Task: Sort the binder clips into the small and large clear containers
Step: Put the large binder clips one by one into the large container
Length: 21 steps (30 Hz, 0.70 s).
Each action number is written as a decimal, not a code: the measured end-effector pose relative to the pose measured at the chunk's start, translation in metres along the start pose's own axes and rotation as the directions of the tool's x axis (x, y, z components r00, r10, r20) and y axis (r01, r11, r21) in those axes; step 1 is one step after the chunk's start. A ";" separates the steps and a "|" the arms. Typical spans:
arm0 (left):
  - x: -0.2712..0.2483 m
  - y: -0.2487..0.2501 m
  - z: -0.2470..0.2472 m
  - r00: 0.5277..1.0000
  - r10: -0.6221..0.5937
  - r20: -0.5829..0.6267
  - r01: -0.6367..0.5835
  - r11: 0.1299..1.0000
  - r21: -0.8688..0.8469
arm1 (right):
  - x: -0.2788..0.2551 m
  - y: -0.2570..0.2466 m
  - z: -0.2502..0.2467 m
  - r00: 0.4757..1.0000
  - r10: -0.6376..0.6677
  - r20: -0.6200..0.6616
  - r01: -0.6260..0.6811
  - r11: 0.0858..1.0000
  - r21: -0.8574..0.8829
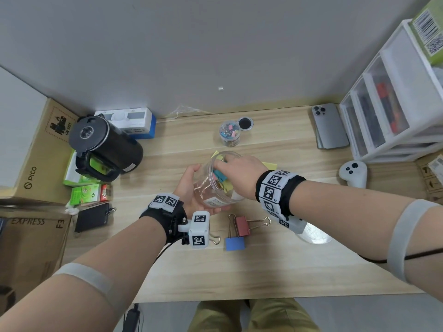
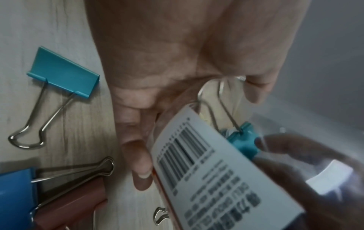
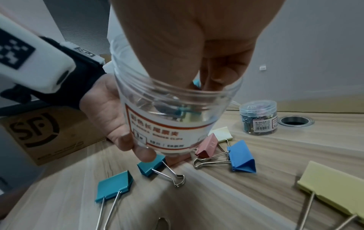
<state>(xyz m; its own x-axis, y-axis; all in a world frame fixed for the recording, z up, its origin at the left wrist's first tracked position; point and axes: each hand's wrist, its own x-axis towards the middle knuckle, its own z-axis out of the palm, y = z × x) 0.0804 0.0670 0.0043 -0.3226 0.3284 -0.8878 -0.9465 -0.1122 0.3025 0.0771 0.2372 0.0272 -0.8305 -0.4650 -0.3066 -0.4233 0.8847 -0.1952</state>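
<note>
The left hand (image 1: 191, 185) cradles the tilted large jar (image 1: 220, 180) above the desk's (image 1: 311, 259) middle while the right hand (image 1: 237, 171) reaches in pinching a teal clip (image 1: 220, 176) — a few clips sit inside, the small jar (image 1: 229, 133) near the back edge looks full, yet several large clips (image 1: 242, 226) lie toward the front edge.

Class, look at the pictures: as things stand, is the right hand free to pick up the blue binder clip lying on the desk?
Probably not yet. The right hand has its fingers inside the large clear container, which the left hand holds tilted. The blue binder clip lies uncovered on the desk, so once the hand withdraws, the way looks free.
</note>
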 end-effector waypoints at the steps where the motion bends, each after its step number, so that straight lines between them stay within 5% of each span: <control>1: 0.000 0.000 -0.001 1.000 -0.006 0.011 0.006 1.000 -0.004 | -0.001 0.001 0.000 1.000 -0.004 -0.017 0.003 1.000 -0.024; 21: 0.003 -0.002 -0.004 0.996 -0.024 0.085 0.022 0.999 0.024 | 0.002 -0.002 0.007 0.998 0.010 -0.068 -0.006 0.999 0.051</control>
<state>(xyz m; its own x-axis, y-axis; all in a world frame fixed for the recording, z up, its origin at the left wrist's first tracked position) 0.0812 0.0641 -0.0002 -0.2986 0.4094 -0.8621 -0.9532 -0.0824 0.2910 0.0785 0.2346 0.0208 -0.8575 -0.4530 -0.2440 -0.3989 0.8848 -0.2408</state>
